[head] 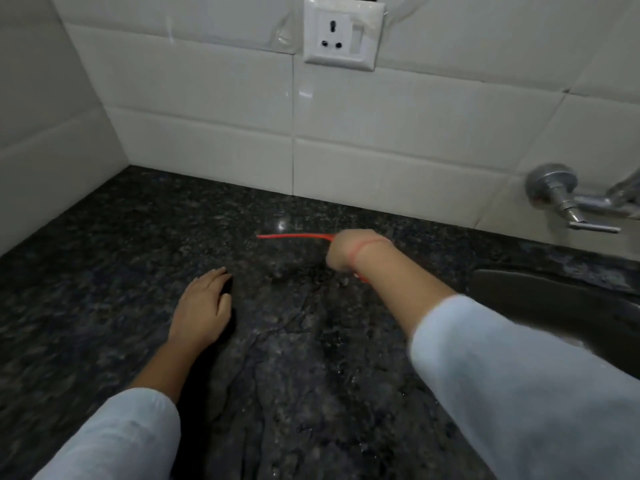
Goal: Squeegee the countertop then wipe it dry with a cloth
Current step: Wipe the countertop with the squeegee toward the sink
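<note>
A dark speckled granite countertop [104,278] fills the lower view and looks wet, with streaks of water down its middle. My right hand [341,251] is closed on a red squeegee [294,236], whose thin red blade edge runs leftward from the fist just above the stone, near the back wall. A bit of the red handle shows under my wrist. My left hand [204,306] lies flat on the counter, fingers spread, to the left of the squeegee and nearer to me. No cloth is in view.
White tiled walls meet in a corner at the back left. A white power socket [343,32] sits on the back wall. A metal tap [568,202] juts from the wall at the right above a dark sink [554,299].
</note>
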